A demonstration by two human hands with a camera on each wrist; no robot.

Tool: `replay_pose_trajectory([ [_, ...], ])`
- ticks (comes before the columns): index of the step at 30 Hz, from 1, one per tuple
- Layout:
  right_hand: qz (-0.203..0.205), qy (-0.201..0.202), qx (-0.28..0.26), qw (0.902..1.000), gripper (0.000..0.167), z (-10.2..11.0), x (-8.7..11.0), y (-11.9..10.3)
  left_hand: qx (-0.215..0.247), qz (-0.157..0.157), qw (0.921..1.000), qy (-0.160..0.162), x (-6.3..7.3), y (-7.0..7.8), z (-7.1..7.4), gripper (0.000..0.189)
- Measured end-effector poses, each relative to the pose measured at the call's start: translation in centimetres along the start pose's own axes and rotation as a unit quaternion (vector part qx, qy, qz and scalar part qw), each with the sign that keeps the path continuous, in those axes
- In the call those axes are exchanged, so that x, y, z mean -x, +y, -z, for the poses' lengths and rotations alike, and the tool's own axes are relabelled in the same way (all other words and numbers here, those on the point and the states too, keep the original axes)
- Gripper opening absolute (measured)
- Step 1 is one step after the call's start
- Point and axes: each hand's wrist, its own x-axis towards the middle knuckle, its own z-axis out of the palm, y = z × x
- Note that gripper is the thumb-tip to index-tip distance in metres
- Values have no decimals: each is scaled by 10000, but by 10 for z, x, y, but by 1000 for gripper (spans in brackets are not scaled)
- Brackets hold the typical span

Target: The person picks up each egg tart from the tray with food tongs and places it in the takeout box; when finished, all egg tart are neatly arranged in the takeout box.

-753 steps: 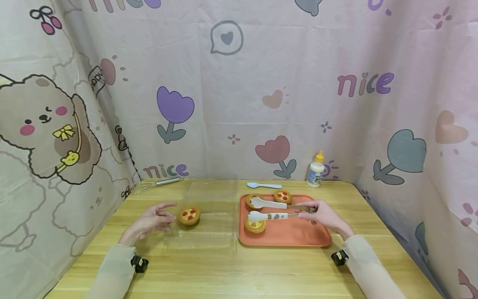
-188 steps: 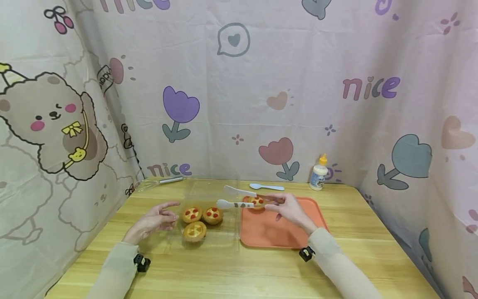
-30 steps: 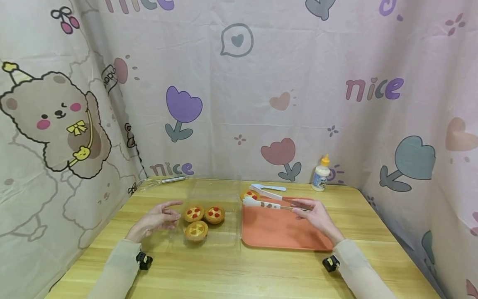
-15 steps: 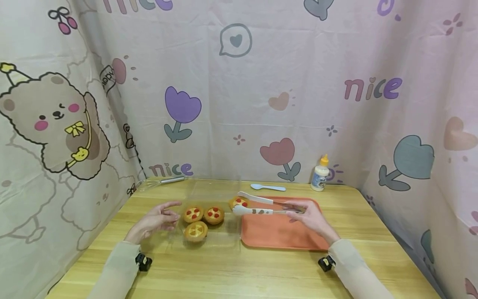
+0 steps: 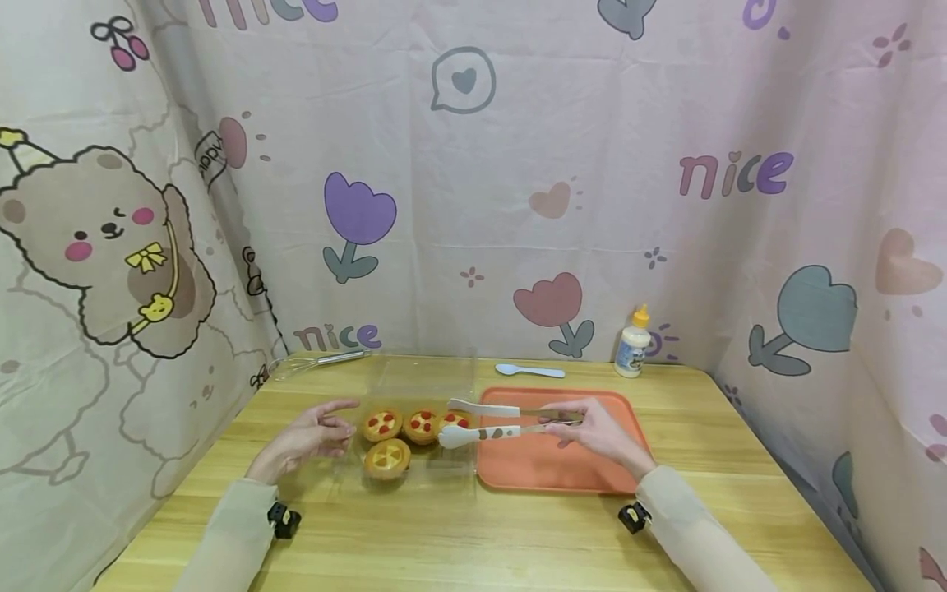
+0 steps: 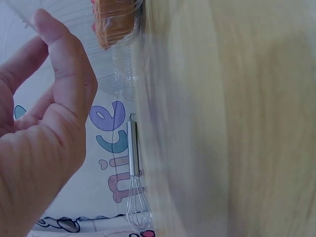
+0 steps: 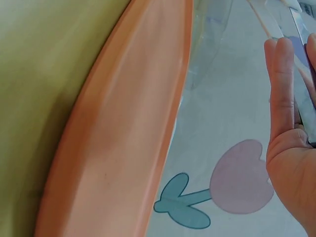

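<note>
My left hand (image 5: 303, 440) holds the left edge of a clear plastic container (image 5: 444, 481); in the left wrist view its fingertips (image 6: 42, 22) meet at the plastic. Three tarts lie inside: two topped with red pieces, a left tart (image 5: 381, 425) and a middle tart (image 5: 421, 426), and a yellow-topped tart (image 5: 388, 458) in front. My right hand (image 5: 595, 432) pinches white-tipped tongs (image 5: 488, 433) by their metal arms. Between the tong tips, over the container's right part, is another red-topped tart (image 5: 455, 420), partly hidden by the lower tip.
The orange tray (image 5: 562, 477) sits directly right of the container, under my right hand. Behind the tray lie a light-blue spoon (image 5: 528, 372) and a glue-like bottle with a yellow cap (image 5: 630, 349). A whisk (image 5: 318, 362) rests at the back left.
The tongs have carried the red-topped tart left and forward, from the tray's back left corner into the container beside the middle tart. My left hand keeps its place.
</note>
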Motion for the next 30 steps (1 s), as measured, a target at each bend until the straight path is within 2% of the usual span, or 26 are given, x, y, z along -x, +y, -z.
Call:
replay_pose_trajectory([
  [9,-123,-314,110,9994,42,-12,-12,-5,42,33,10000,18,1,0,0,74],
  [19,-274,-635,273,9972,37,-14,-20,-14,-34,-53,10000,-16,0,-1,0,74],
  [27,60,-873,724,9935,35,-9,-27,-25,-3,-34,10000,-48,-1,0,-1,74],
  [30,27,-948,729,9928,36,-9,-34,-31,23,-10,10000,-38,-2,0,-1,75],
])
